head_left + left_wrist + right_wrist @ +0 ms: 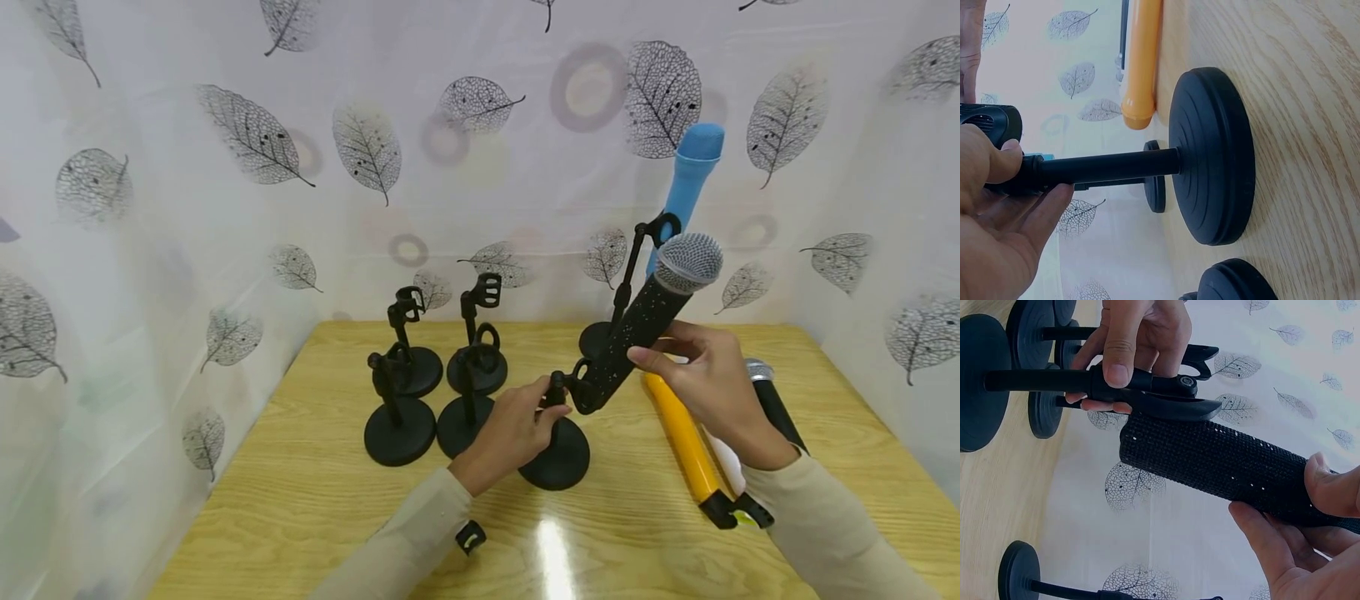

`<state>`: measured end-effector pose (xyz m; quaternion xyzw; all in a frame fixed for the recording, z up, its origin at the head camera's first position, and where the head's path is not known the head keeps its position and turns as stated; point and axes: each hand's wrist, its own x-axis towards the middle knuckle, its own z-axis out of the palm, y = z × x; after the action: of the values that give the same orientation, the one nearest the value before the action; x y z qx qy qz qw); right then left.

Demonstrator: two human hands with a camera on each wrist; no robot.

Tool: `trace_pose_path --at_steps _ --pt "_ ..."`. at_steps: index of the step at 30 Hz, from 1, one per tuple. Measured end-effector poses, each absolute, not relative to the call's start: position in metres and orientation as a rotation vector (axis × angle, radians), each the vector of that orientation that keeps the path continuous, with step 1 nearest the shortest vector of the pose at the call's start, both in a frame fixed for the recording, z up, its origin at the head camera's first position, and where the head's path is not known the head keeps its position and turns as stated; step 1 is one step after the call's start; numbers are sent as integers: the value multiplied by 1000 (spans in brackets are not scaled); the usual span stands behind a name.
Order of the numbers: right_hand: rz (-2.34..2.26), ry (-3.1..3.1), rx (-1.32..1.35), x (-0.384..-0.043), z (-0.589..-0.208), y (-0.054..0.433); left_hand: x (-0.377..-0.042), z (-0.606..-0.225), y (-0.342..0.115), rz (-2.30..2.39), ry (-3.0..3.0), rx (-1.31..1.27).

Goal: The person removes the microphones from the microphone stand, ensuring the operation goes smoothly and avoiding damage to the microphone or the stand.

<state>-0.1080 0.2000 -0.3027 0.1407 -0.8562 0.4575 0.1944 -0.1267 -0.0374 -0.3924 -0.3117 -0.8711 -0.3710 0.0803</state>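
Observation:
My left hand (513, 429) grips the upper part of a black desktop microphone stand (557, 460), just below its clip. The stand's round base looks level and close to the tabletop in the left wrist view. My right hand (705, 387) pinches a black microphone (637, 333) with sparkling dots and a silver mesh head, thumb on one side and fingers on the other. Tilted, head up to the right, the microphone has its lower end at the stand's clip (1175, 407). How far it sits inside the clip I cannot tell.
Several black stands (401, 433) with bare clips are grouped at the left. Behind my right hand, a blue microphone (686, 183) leans in another stand. An orange microphone (682, 437), a white one (726, 462) and a black one (776, 408) lie at the right.

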Motion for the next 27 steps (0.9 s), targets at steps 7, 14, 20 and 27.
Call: trace_pose_path --at_steps 7,14,20,27 --pt "1290 -2363 394 -107 -301 201 -127 -393 -38 -1128 -2597 -931" --pt "1308 -2359 358 -106 -302 204 -126 -392 -37 -1132 -2599 -934" --pt "1330 -2350 333 -107 -302 205 -126 -392 -37 -1137 -2598 -938" --pt "1352 -2322 340 -105 -297 205 -126 -391 -37 -1134 -2610 -937"
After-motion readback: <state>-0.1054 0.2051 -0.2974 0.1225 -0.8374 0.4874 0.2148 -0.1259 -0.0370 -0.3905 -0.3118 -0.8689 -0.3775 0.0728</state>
